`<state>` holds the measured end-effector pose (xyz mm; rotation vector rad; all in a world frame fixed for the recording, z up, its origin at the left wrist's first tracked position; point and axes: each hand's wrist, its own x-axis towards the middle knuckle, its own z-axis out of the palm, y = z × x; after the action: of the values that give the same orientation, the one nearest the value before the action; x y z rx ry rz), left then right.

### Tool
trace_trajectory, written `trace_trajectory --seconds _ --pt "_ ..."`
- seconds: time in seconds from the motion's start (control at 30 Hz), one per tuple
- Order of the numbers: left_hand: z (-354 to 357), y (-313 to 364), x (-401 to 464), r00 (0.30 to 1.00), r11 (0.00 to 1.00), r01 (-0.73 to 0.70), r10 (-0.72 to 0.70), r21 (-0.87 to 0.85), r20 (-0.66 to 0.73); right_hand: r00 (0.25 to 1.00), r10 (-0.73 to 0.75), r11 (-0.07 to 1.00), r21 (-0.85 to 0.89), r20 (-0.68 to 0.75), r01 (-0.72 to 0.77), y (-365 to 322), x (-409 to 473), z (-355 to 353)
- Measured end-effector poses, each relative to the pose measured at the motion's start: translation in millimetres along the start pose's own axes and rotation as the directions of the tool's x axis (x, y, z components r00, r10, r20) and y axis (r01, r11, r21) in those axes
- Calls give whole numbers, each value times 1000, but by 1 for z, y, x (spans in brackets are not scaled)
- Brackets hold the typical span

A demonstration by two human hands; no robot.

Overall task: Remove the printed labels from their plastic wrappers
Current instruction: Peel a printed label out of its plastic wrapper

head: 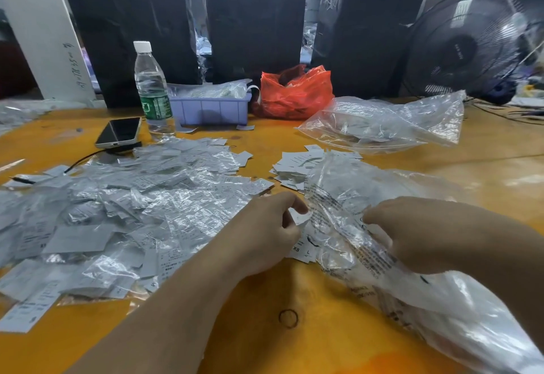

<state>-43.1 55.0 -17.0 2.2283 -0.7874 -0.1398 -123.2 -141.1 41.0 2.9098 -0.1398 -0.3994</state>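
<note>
Nearest the camera, both forearms are reaching in over the yellow desk (259, 344), and a small dark ring (288, 318) is lying on the bare surface between them. The left hand (265, 235) is pinching a small white printed label (300, 217) between thumb and fingertips, its grip narrow and closed on the paper. The right hand (418, 235) is curling its fingers round a clear plastic wrapper (347, 226) with black printing, holding it bunched.

The relation that matters: the label is lying at the wrapper's left edge, just beside the left hand's grip, while the wrapper's long axis is running from upper left near the label down to the lower right past the right hand. So the left hand is the nearer one to the label, and pulling leftward, away from the right hand, is probably what will free it.

Just below the hands, loose labels marked XS and L (301, 251) are lying on the desk. Further left, a wide heap of wrapped labels (123, 214) is spreading out; beyond the hands, a small pile of bare labels (297, 167) is sitting. Farther back are standing a phone (119, 132), a water bottle (151, 91), a lilac tray (210, 110) and a red bag (294, 94).
</note>
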Motion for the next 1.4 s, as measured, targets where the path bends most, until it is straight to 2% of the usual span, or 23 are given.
trace_trajectory --seconds 0.1,0.17,0.3,0.37,0.63,0.7,0.77,0.87,0.93,0.97,1.03,1.1,1.13,1.2,1.23,1.3,1.4 --pt "0 1 0 1000 1000 -1 1 2 6 998 -59 998 32 34 58 -3 0 8" --pt "0 1 -1 1000 1000 -3 3 3 7 997 -76 997 25 1 76 -7 2 13" --pt "0 1 -1 1000 1000 0 0 5 12 970 -135 985 78 -200 153 -8 3 22" --pt "0 2 -1 1000 1000 -2 2 4 18 956 -147 976 117 -253 181 -9 0 21" --pt "0 3 -1 1000 1000 9 -9 10 26 985 83 996 40 -153 -78 -25 -10 30" --pt "-1 3 -1 1000 1000 10 -10 12 29 990 94 995 44 -103 -90 -30 -12 33" --pt "-1 3 -1 1000 1000 9 -10 12 30 993 26 999 26 -112 -24 -32 -11 38" --pt "-1 3 -1 1000 1000 5 -5 21 29 982 61 989 142 -179 -35 -29 -11 40" --pt "0 2 -1 1000 1000 5 -6 25 30 980 1 985 169 -201 33 -24 -8 39" --pt "0 2 -1 1000 1000 6 -7 28 30 981 -3 963 263 -195 55 -20 -6 38" --pt "0 2 -1 1000 1000 8 -9 29 29 981 -21 857 501 -195 118 -13 -6 34" --pt "0 2 -1 1000 1000 11 -12 29 27 976 -28 763 626 -215 160 -7 -8 27" --pt "0 2 -1 1000 1000 11 -12 30 25 969 -20 759 628 -246 175 -3 -8 26" --pt "0 2 -1 1000 999 8 -9 35 24 956 35 843 522 -292 129 2 -10 22" --pt "0 2 -1 1000 999 5 -6 39 23 959 59 903 424 -277 67 4 -10 21" --pt "1 2 -1 1000 999 2 -3 43 23 981 64 956 295 -184 -7 5 -11 22" --pt "2 4 -1 1000 999 1 -2 40 28 996 -23 983 178 -83 38 -2 -11 31"
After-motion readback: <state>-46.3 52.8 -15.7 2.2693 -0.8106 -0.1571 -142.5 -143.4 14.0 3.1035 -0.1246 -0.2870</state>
